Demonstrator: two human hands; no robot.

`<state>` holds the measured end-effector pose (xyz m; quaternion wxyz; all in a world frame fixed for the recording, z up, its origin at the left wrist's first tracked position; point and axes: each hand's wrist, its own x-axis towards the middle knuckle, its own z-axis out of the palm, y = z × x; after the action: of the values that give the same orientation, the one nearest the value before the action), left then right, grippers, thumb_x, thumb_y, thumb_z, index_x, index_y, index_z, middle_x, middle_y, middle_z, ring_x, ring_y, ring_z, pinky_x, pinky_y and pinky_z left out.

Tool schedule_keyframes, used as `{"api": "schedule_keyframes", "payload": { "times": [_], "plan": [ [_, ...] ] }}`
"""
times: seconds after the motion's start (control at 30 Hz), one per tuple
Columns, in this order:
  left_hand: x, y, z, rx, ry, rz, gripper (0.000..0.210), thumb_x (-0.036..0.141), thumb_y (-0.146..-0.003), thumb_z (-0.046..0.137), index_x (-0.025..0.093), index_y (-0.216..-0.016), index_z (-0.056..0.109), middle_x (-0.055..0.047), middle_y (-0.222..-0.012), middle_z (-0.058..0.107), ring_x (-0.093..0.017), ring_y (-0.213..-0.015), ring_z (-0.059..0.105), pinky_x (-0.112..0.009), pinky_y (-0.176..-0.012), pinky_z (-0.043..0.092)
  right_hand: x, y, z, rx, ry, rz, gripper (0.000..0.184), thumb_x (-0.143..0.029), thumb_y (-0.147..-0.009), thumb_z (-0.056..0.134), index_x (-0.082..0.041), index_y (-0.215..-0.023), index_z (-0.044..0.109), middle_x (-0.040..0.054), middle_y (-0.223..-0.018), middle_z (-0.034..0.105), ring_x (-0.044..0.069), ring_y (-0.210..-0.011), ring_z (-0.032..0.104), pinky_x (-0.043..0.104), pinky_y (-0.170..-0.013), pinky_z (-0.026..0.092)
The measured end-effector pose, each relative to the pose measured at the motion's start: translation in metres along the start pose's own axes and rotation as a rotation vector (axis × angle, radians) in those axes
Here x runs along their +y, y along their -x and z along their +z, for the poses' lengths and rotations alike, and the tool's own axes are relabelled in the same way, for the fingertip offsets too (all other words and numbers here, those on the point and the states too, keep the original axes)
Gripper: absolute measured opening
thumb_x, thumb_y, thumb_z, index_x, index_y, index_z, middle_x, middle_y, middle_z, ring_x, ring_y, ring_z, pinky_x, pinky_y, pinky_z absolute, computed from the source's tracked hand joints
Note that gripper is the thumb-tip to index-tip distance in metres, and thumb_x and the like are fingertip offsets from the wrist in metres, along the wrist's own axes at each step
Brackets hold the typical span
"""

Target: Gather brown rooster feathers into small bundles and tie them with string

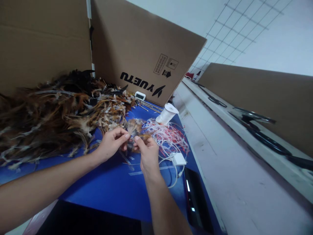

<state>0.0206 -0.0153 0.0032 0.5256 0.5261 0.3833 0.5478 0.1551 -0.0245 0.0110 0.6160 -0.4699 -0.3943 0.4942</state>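
Note:
My left hand (pixel 113 142) is closed in a pinch, thumb against forefinger, at the pale base of a small brown and grey feather (pixel 134 126). Close beside it, my right hand (pixel 149 151) is also pinched, and an orange-brown feather tip (pixel 146 135) shows by its fingers. The fingertips are a short gap apart; exactly what lies between them is too small to make out. Left of my hands spreads a large heap of brown, black and cream feathers (pixel 80 111). Behind my right hand lies a tangle of white and red strips (pixel 168 135).
A white spool (pixel 167 113) stands on the blue table (pixel 110 189) near thin sticks (pixel 150 106) and a small digital display (pixel 140 95). A white box with a cable (pixel 179 159) and a black phone (pixel 198 199) lie at right. Cardboard (pixel 141 42) walls the back.

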Motion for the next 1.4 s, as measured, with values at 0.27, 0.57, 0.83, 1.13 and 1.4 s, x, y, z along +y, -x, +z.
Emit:
{"api": "schedule_keyframes", "payload": {
  "times": [0.27,0.57,0.83,1.13,1.4],
  "plan": [
    [-0.0005,0.0001,0.001,0.016,-0.05,0.034,0.017,0.032,-0.08,0.066,0.017,-0.073,0.062,0.003,-0.052,0.058,-0.01,-0.044,0.051,-0.02,-0.047,0.042,0.001,0.0027,0.004,-0.01,-0.01,0.036,0.021,-0.028,-0.063,0.074,-0.016,-0.075,0.062,-0.0025,-0.059,0.064,0.011,-0.051,0.057,0.022,-0.049,0.045],
    [0.0011,0.0005,0.0016,0.043,-0.012,0.02,0.019,0.032,-0.078,0.068,0.016,-0.071,0.061,0.003,-0.055,0.057,-0.008,-0.043,0.051,-0.02,-0.045,0.042,0.0045,0.0014,0.0006,-0.043,0.022,0.02,0.022,-0.029,-0.064,0.076,-0.015,-0.073,0.061,-0.0029,-0.06,0.062,0.009,-0.052,0.054,0.021,-0.049,0.043],
    [0.0003,-0.0027,0.0012,0.104,0.034,0.014,0.024,0.037,-0.076,0.069,0.015,-0.074,0.059,0.003,-0.057,0.059,-0.007,-0.042,0.05,-0.019,-0.043,0.041,0.0046,0.0017,-0.0009,-0.084,0.044,0.011,0.018,-0.025,-0.065,0.074,-0.016,-0.076,0.062,-0.003,-0.062,0.064,0.01,-0.053,0.055,0.021,-0.049,0.043],
    [0.0049,-0.0006,0.0011,0.075,-0.158,0.082,0.02,0.033,-0.082,0.062,0.016,-0.072,0.058,0.005,-0.052,0.055,-0.007,-0.042,0.05,-0.019,-0.043,0.041,0.0023,0.0033,0.0007,-0.119,0.016,-0.016,0.019,-0.026,-0.066,0.074,-0.016,-0.078,0.062,-0.0038,-0.062,0.063,0.01,-0.054,0.056,0.02,-0.048,0.045],
    [0.0014,0.0008,-0.001,0.014,-0.202,0.081,0.019,0.034,-0.084,0.059,0.017,-0.076,0.058,0.005,-0.055,0.057,-0.009,-0.045,0.053,-0.021,-0.046,0.044,0.0014,0.0024,0.0011,-0.081,0.015,0.023,0.018,-0.027,-0.066,0.073,-0.015,-0.076,0.064,-0.0032,-0.06,0.064,0.009,-0.051,0.056,0.021,-0.049,0.045]
  ]
}}
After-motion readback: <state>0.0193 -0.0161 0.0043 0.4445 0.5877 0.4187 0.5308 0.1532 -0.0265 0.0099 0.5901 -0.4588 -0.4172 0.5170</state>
